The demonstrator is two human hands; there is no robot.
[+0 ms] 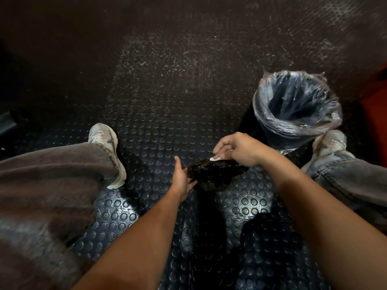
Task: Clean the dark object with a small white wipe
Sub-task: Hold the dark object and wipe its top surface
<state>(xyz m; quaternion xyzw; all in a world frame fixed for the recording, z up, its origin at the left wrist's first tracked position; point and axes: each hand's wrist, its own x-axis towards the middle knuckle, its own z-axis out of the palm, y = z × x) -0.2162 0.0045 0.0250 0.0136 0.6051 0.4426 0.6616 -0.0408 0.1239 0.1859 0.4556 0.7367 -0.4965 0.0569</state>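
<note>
Far left of the dark object: a leg in grey trousers (52, 176), its pale sneaker (109, 147) flat on the floor.
Left hand (181, 181): just left of the dark object, thumb up, fingers curled under its left end, gripping it.
Dark object (213, 174): glossy and black, held above the floor between both hands, midway between the two legs; exact kind cannot be told.
White wipe (215, 158): small pale piece on the dark object's upper edge.
Right hand (238, 148): above the dark object, fingers bent, pinching the white wipe against it.
Bin (297, 105): up and right of the dark object, lined with a clear plastic bag.
Right leg (345, 174): right of the dark object, grey denim, pale shoe beside the bin.
Writing: none readable.
Floor (167, 91): dark rubber with raised round studs, scuffed pale farther off; dim room.
</note>
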